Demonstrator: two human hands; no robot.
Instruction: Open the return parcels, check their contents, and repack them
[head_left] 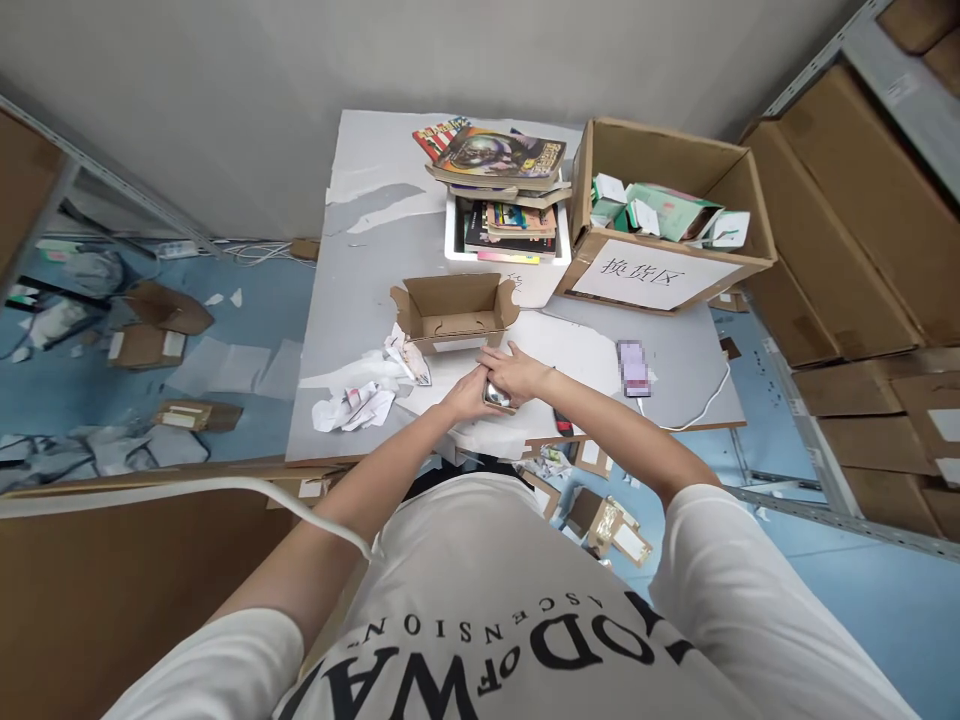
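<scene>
Near the table's front edge, my left hand (468, 394) is closed around the left side of a small brown box with a shiny silver item (496, 395) showing at its near end. From above and the right, my right hand (517, 372) lies with its fingers over the same small box. Both hands cover most of it, so its exact kind is hidden. Just beyond my hands stands an open cardboard box (459, 328) with its flaps up. Crumpled white paper (360, 405) lies to the left of my hands.
A white foam box (540, 280) piled with books (499, 160) stands at the back. Beside it is a large carton (660, 275) holding green and white boxes. A phone (634, 368) with a white cable lies at right. Stacked cartons (847, 220) line the right side; packaging litters the blue floor.
</scene>
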